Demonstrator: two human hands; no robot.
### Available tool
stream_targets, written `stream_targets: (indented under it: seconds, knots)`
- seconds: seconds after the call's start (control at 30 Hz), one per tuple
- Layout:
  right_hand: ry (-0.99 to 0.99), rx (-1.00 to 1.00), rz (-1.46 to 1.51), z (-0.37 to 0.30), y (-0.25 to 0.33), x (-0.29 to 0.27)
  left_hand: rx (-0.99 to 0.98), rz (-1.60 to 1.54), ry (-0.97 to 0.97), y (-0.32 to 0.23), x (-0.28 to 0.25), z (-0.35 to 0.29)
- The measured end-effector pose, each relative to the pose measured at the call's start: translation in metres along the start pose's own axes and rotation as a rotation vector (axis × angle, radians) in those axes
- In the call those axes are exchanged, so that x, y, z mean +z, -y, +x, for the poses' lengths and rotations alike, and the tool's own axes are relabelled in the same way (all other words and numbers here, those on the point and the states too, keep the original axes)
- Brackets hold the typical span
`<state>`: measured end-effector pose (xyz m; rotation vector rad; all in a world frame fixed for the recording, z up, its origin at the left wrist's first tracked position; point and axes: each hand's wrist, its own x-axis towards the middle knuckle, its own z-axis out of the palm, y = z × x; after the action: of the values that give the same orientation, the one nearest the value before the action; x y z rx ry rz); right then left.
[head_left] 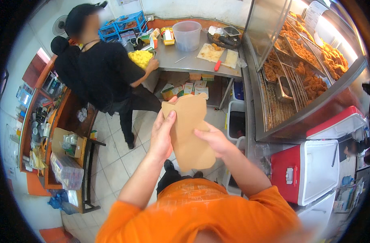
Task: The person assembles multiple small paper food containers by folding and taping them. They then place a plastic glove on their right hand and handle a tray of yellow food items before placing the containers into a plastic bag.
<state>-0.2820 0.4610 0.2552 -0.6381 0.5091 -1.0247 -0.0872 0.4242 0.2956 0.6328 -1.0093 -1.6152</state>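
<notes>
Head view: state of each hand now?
Left hand: holding the brown cardboard carton, thumb on its face.
Right hand: holding the same carton at its right edge.

Brown carton [189, 141] in two-handed grip [162, 133]

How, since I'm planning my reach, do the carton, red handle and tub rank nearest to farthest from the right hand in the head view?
1. Carton: touching the right hand.
2. Red handle: near counter's front edge.
3. Tub: farther back, leftward.
</notes>
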Motion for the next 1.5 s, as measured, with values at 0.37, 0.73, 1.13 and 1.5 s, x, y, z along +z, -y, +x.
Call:
stream_targets:
  seconds: [0.37,0.73,1.13,1.5]
  knots:
    - [-0.113,-0.111,-0.183,-0.005,-0.018,0.0,0.183,0.526,-0.106,0.034,-0.011,-0.008]
    - [-0.369,-0.014,0.082,-0.022,-0.047,0.011,0.322,1.004,0.22,0.041,-0.027,-0.026]
    - [-0.258,-0.015,0.013,-0.039,-0.046,0.021,0.359,0.92,0.202,0.018,-0.022,-0.05]
    - [-0.32,-0.146,-0.225,0.008,-0.047,0.05,0.457,1.011,0.366,-0.013,-0.062,-0.025]
